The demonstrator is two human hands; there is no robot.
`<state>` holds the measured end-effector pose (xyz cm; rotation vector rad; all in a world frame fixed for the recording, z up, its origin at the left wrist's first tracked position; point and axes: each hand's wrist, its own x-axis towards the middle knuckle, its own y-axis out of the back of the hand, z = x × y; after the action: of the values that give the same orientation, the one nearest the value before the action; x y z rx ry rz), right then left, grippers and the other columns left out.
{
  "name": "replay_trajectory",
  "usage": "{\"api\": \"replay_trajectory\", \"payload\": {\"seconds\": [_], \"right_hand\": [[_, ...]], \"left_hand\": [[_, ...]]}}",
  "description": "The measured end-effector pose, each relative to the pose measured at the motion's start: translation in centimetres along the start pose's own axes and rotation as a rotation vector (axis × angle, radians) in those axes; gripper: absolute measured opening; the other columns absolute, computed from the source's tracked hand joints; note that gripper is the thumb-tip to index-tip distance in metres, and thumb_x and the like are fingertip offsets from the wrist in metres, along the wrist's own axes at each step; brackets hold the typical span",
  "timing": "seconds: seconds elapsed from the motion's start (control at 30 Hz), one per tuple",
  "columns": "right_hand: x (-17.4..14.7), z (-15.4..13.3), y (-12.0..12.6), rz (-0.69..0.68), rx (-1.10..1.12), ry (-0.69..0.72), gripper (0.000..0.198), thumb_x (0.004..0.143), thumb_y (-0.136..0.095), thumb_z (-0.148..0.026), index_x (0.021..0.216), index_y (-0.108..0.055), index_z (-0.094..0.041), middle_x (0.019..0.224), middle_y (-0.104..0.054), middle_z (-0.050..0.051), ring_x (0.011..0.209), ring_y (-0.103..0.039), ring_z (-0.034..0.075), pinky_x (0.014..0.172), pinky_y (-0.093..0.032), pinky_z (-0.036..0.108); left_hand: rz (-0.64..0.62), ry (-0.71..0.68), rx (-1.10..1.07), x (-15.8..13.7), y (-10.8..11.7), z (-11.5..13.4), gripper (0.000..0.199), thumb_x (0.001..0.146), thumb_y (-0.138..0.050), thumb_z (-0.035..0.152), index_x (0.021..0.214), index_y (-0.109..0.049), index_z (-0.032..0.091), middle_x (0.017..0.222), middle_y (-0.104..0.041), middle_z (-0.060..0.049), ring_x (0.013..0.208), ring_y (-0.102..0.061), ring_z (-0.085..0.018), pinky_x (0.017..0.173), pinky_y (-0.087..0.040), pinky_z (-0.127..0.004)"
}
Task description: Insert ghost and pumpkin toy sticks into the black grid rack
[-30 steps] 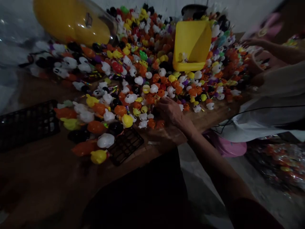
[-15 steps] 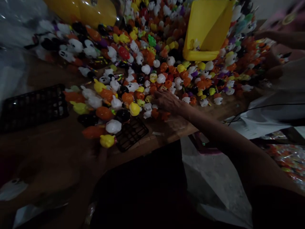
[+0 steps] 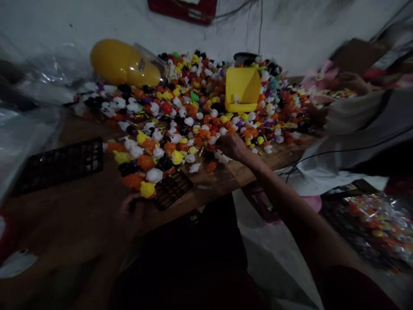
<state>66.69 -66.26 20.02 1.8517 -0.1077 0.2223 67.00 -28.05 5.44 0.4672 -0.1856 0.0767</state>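
Small plastic toy figures shaped like ghosts, pumpkins and ducks lie heaped on the wooden table (image 3: 74, 215). My right hand (image 3: 234, 147) reaches into the near edge of the heap, fingers bent down and closed; what they hold, if anything, is hidden. White figures (image 3: 222, 157) and an orange figure (image 3: 211, 167) lie just below it. My left hand (image 3: 131, 213) is in deep shade at the table's front edge, fingers curled beside a yellow figure (image 3: 147, 190); I cannot make out what is in them. Larger figures stand clustered over a black grid tray (image 3: 174, 189).
Another black grid tray (image 3: 61, 165) lies at the left. A yellow scoop-like bin (image 3: 241, 86) and a large yellow rounded object (image 3: 112, 62) rest in the heap. At the right a co-worker's sleeve (image 3: 345, 112) shows, with a cable (image 3: 338, 149) below it.
The view has tilted up, showing the wall. My right hand has shifted slightly right along the heap's edge. The orange figure beneath it now lies apart. My left hand stays beside the yellow figure.
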Motion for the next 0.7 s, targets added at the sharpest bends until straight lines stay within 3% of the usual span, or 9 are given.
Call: {"api": "replay_trajectory", "payload": {"seconds": [0.1, 0.23, 0.33, 0.47, 0.57, 0.6, 0.67, 0.7], "right_hand": [[-3.5, -1.3, 0.5, 0.035, 0.206, -0.077, 0.033, 0.093, -0.06, -0.041, 0.083, -0.073, -0.013, 0.072, -0.066, 0.002, 0.063, -0.052, 0.012, 0.062, -0.036, 0.025], [-7.2, -3.0, 0.4, 0.106, 0.464, -0.207, 0.042, 0.087, -0.063, -0.055, 0.085, -0.072, -0.014, 0.07, -0.064, 0.0, 0.062, -0.051, 0.012, 0.06, -0.037, 0.024], [-8.9, -4.0, 0.3, 0.123, 0.675, -0.245, 0.047, 0.079, -0.067, -0.061, 0.085, -0.07, -0.015, 0.07, -0.062, -0.001, 0.061, -0.049, 0.011, 0.059, -0.038, 0.024], [-10.5, -5.8, -0.4, 0.122, 0.815, -0.273, 0.047, 0.072, -0.074, -0.063, 0.078, -0.067, -0.017, 0.068, -0.059, -0.001, 0.061, -0.045, 0.011, 0.06, -0.037, 0.024], [-11.7, -8.2, -3.1, 0.121, 0.913, -0.296, 0.044, 0.072, -0.077, -0.061, 0.077, -0.064, -0.019, 0.068, -0.056, -0.002, 0.062, -0.045, 0.011, 0.06, -0.038, 0.024], [-12.1, -9.2, -4.4, 0.12, 0.956, -0.303, 0.044, 0.072, -0.078, -0.06, 0.078, -0.062, -0.019, 0.07, -0.057, -0.002, 0.064, -0.046, 0.011, 0.062, -0.04, 0.025], [-12.7, -11.0, -7.2, 0.101, 1.035, -0.307, 0.044, 0.072, -0.079, -0.059, 0.081, -0.059, -0.021, 0.077, -0.06, -0.001, 0.069, -0.051, 0.013, 0.066, -0.044, 0.026], [-12.9, -11.8, -8.6, 0.086, 1.064, -0.301, 0.045, 0.072, -0.079, -0.059, 0.083, -0.058, -0.021, 0.079, -0.061, 0.0, 0.072, -0.053, 0.014, 0.068, -0.046, 0.027]], "left_hand": [[-0.005, 0.001, -0.048, 0.1, -0.1, -0.3, 0.027, 0.072, -0.058, 0.047, 0.081, -0.063, 0.022, 0.081, -0.072, -0.004, 0.074, -0.068, -0.021, 0.067, -0.057, -0.032], [-0.002, -0.039, -0.115, -0.4, 0.7, 0.2, 0.024, 0.075, -0.054, 0.043, 0.082, -0.063, 0.022, 0.085, -0.072, -0.004, 0.083, -0.069, -0.023, 0.08, -0.058, -0.035], [0.058, -0.06, -0.128, -1.6, 2.0, 1.5, 0.017, 0.08, -0.053, 0.037, 0.083, -0.062, 0.023, 0.088, -0.071, 0.0, 0.088, -0.069, -0.023, 0.087, -0.057, -0.038], [0.09, -0.16, -0.179, -5.2, 3.0, 4.5, 0.018, 0.09, -0.055, 0.036, 0.089, -0.066, 0.022, 0.09, -0.072, -0.001, 0.086, -0.068, -0.021, 0.083, -0.057, -0.036], [-0.013, -0.237, -0.196, -8.0, 2.4, 7.5, 0.022, 0.092, -0.056, 0.039, 0.094, -0.069, 0.02, 0.093, -0.074, -0.003, 0.087, -0.071, -0.018, 0.082, -0.058, -0.03], [-0.12, -0.257, -0.225, -8.5, 2.1, 8.3, 0.021, 0.094, -0.056, 0.036, 0.095, -0.069, 0.019, 0.092, -0.074, -0.003, 0.086, -0.071, -0.017, 0.081, -0.059, -0.029], [-0.232, -0.275, -0.259, -8.4, 1.8, 9.5, 0.021, 0.095, -0.053, 0.032, 0.095, -0.068, 0.018, 0.087, -0.074, -0.002, 0.079, -0.072, -0.015, 0.077, -0.059, -0.027], [-0.196, -0.278, -0.241, -7.8, 2.1, 9.9, 0.022, 0.095, -0.053, 0.031, 0.094, -0.069, 0.016, 0.083, -0.074, -0.002, 0.076, -0.071, -0.014, 0.075, -0.059, -0.026]]}}
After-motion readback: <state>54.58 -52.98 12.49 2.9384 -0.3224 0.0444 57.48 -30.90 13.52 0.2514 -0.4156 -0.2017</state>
